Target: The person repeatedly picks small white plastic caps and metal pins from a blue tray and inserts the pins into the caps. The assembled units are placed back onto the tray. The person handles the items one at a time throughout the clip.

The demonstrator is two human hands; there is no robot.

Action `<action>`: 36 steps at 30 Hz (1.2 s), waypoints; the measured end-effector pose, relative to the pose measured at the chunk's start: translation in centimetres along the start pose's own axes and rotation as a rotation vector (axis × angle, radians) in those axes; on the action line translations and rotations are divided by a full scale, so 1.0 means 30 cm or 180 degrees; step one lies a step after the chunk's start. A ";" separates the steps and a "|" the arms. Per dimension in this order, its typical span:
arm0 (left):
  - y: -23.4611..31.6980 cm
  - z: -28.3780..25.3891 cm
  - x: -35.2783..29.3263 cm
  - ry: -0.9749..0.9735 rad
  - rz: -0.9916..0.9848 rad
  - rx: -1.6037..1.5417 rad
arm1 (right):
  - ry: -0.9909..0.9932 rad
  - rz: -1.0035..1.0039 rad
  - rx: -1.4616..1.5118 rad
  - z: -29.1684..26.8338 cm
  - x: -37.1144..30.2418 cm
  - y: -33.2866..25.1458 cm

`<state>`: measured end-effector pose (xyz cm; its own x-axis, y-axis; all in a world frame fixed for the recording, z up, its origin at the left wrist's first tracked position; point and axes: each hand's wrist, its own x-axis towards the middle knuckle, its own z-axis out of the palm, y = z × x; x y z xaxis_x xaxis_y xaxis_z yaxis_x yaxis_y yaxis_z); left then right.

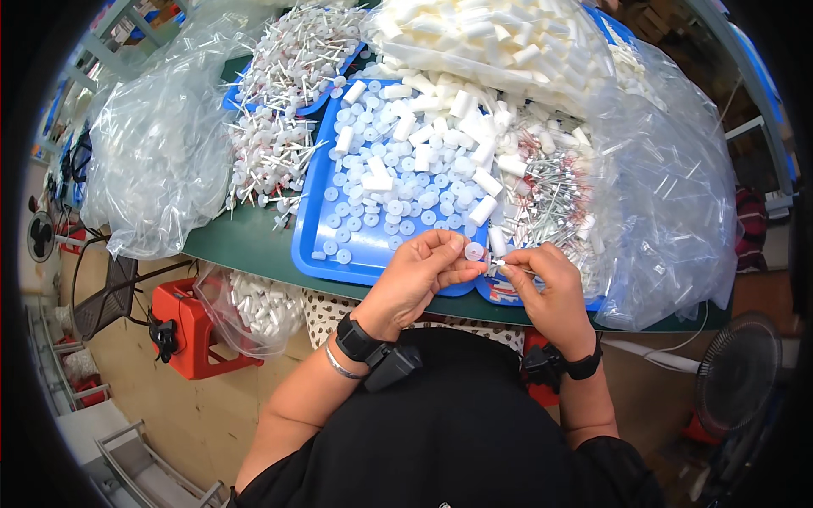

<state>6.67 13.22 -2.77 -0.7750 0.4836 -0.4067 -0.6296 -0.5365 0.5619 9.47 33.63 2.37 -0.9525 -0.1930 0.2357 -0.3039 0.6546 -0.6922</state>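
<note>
Over the front edge of a blue tray (306,229), my left hand (428,267) pinches a small translucent plastic disc (474,251) between thumb and fingers. My right hand (546,279) is closed on a thin rod-like part with a small white end (498,263), held close beside the disc. Whether the two pieces touch I cannot tell. Loose translucent discs (406,207) and white foam-like cylinders (377,181) lie in the tray. To its right, thin metal-stemmed parts with red bits (559,182) are heaped in another blue tray.
White disc-and-stem pieces (271,152) are piled at the left. A large bag of white cylinders (500,42) lies at the back. Clear plastic bags (157,161) flank the green table (237,241). Below are a red stool (190,330) and a fan (738,372).
</note>
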 end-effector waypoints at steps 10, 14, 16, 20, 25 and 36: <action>-0.011 0.001 -0.003 0.0066 0.0052 0.0002 | -0.0042 -0.0382 -0.0748 -0.023 -0.001 -0.011; -0.008 0.006 -0.003 0.0040 -0.0016 -0.0009 | 0.0059 -0.0511 -0.1020 -0.021 -0.003 -0.015; -0.008 0.005 -0.004 0.0050 -0.0021 -0.0044 | 0.0116 -0.0606 -0.1075 -0.019 -0.002 -0.017; -0.020 -0.002 -0.001 0.0136 0.0013 -0.0153 | 0.0128 -0.0920 -0.1198 -0.017 0.001 -0.010; -0.027 0.003 0.003 0.0111 0.0038 -0.0148 | 0.0189 -0.1096 -0.1337 -0.015 0.003 -0.020; -0.027 0.014 -0.004 -0.0041 -0.0141 -0.0305 | 0.0146 -0.1376 -0.1453 -0.006 0.009 -0.035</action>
<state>7.30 13.89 -2.86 -0.7460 0.5169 -0.4199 -0.6659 -0.5777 0.4721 9.54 33.01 3.29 -0.7406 -0.4850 0.4650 -0.6122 0.7724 -0.1693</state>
